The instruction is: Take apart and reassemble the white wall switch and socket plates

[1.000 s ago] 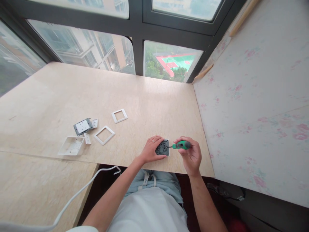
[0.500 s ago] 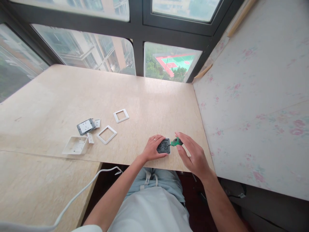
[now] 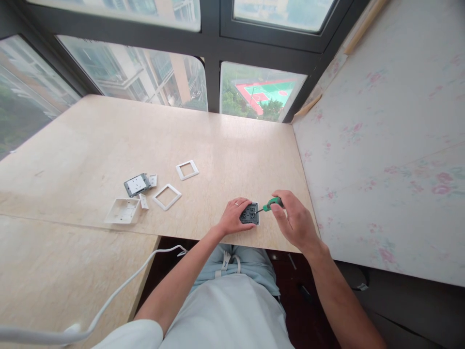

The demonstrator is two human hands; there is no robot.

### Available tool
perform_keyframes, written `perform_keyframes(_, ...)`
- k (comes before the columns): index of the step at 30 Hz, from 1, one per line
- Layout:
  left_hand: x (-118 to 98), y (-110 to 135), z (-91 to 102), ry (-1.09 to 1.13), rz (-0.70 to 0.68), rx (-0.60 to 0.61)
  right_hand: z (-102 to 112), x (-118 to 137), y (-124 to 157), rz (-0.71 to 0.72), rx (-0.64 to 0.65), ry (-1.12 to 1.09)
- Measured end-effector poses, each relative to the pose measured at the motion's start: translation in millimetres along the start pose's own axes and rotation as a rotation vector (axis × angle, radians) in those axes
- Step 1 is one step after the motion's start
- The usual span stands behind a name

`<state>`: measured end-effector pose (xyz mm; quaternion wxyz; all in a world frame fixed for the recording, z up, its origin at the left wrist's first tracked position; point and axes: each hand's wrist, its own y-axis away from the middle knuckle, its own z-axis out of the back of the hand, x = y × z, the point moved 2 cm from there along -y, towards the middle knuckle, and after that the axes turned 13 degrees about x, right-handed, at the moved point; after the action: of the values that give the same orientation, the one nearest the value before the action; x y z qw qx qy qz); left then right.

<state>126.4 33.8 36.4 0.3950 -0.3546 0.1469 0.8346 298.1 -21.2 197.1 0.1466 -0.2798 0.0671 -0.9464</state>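
Note:
My left hand (image 3: 234, 216) grips a dark grey socket module (image 3: 250, 213) with a white edge, back side up, on the tabletop near its front edge. Thumb and fingers close around its left side. In my right hand (image 3: 296, 219) is a green and black screwdriver (image 3: 271, 203), its handle pinched between thumb and fingers. The screwdriver's thin shaft slants down to the left, and its tip is at the back of the module. Whether the tip sits in a screw is too small to tell.
Left on the table (image 3: 232, 150) lie two white frames (image 3: 167, 197), another socket module (image 3: 137, 185), small white pieces (image 3: 144, 201) and a white back box (image 3: 123, 211). A white cable (image 3: 119, 291) runs along the lower left. A papered wall (image 3: 381, 145) bounds the right side.
The screwdriver handle has swung up and away from the module, showing more of the shaft, as my right hand moved with it. My left hand keeps its hold. The whole view has shifted slightly.

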Motion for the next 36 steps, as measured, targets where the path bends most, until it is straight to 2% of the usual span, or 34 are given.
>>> perform_keyframes(7,1,0,-0.9,0.001,-0.017,-0.015,-5,0,3,-0.008,0.043,-0.386)
perform_keyframes(9,2,0,-1.0,0.001,-0.018,-0.016,-7,-1,2,0.007,0.019,-0.424)
perform_keyframes(13,1,0,-0.6,0.006,-0.025,-0.02,-12,0,0,0.053,-0.156,-0.224)
perform_keyframes(15,1,1,-0.2,0.007,-0.024,-0.021,-15,2,-1,0.07,-0.201,-0.099)
perform_keyframes(19,1,1,-0.1,0.003,-0.026,-0.03,-17,6,2,0.048,-0.18,-0.037)
perform_keyframes(25,3,1,-1.1,-0.004,-0.026,-0.022,-13,9,15,-0.026,-0.084,-0.294)
perform_keyframes(27,3,0,-1.3,-0.006,-0.025,-0.018,-14,6,18,0.006,-0.137,-0.273)
perform_keyframes(30,3,0,-1.7,-0.01,-0.026,-0.016,-17,-1,19,0.068,-0.292,-0.072)
perform_keyframes(32,4,0,-2.1,-0.016,-0.026,-0.018,-20,-5,17,0.077,-0.347,0.044)
perform_keyframes(34,4,0,-2.4,-0.02,-0.026,-0.022,-21,-7,16,0.066,-0.336,0.072)
perform_keyframes(36,4,1,-2.5,-0.02,-0.026,-0.026,-20,-7,15,0.047,-0.275,-0.003)
